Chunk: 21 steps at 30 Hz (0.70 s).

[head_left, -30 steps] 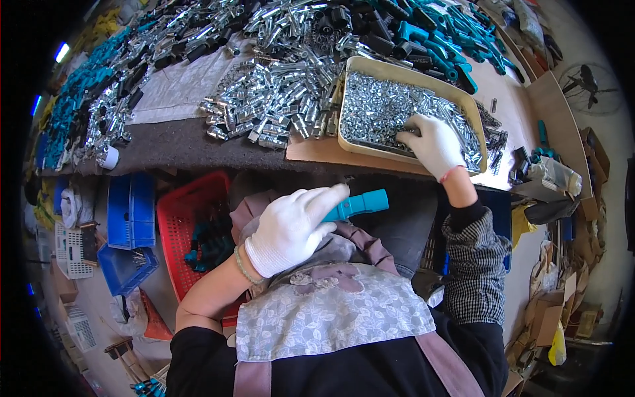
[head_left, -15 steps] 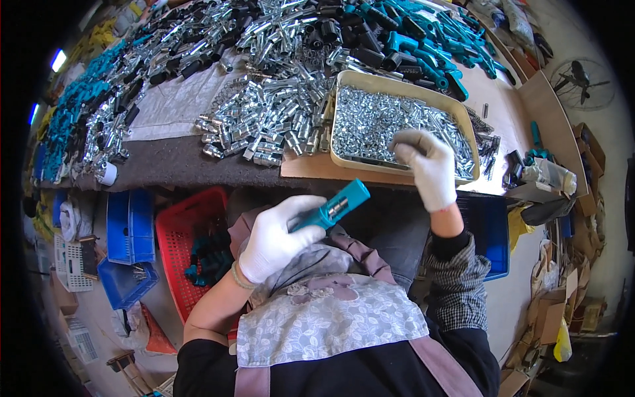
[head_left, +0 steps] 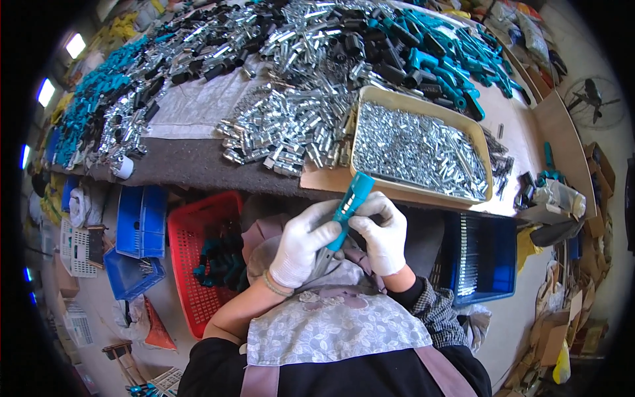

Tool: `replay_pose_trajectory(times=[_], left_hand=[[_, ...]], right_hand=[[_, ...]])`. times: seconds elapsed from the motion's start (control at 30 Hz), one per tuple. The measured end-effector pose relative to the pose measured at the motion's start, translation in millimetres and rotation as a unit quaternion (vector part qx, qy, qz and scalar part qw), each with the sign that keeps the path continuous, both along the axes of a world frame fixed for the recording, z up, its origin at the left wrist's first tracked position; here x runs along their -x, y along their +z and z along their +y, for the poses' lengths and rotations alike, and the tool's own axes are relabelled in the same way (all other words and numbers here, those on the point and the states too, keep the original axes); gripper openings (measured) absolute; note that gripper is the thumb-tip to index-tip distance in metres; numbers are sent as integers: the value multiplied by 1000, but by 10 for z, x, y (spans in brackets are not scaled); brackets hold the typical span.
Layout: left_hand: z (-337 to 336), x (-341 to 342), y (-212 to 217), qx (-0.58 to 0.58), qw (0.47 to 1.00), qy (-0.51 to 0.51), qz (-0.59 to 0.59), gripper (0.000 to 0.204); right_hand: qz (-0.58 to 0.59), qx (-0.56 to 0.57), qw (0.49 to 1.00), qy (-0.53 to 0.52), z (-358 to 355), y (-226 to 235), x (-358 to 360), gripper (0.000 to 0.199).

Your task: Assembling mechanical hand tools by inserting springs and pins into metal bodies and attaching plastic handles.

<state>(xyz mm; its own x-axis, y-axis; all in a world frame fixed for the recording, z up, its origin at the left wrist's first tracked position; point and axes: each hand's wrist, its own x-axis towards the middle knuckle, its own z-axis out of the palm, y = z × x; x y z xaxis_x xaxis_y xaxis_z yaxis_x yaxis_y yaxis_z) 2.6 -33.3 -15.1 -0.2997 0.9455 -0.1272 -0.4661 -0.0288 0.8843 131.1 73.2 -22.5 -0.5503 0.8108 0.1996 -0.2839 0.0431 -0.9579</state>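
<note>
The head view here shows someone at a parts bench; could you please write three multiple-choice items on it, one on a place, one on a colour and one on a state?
1. Where is the red basket?
A. On the bench among the metal parts
B. Below the bench edge, at the person's left
C. Inside the tan tray

2. What colour is the handle in the gloved hands?
A. Teal
B. Yellow
C. Red

3. How is the handle held?
A. It lies alone on the bench
B. Only the right hand touches it
C. The left hand and the right hand both grip it over the lap

Answers: 1 B, the basket sits low beside a blue crate, under the bench edge. 2 A, it matches the teal parts heaped on the bench. 3 C, both white gloves close around it, near the tan tray of small silver parts.
</note>
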Motion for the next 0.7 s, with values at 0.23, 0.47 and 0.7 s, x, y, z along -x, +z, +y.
replay_pose_trajectory(times=[0.23,0.47,0.7], left_hand=[[14,54,75,-8,998,-65,20,45],[76,44,143,-44,993,-79,-80,62],[71,126,182,-40,980,-106,-163,71]], right_hand=[[57,272,948,153,95,141,-113,46],[-128,44,978,160,314,417,13,28],[-334,-519,778,-117,2435,798,211,18]])
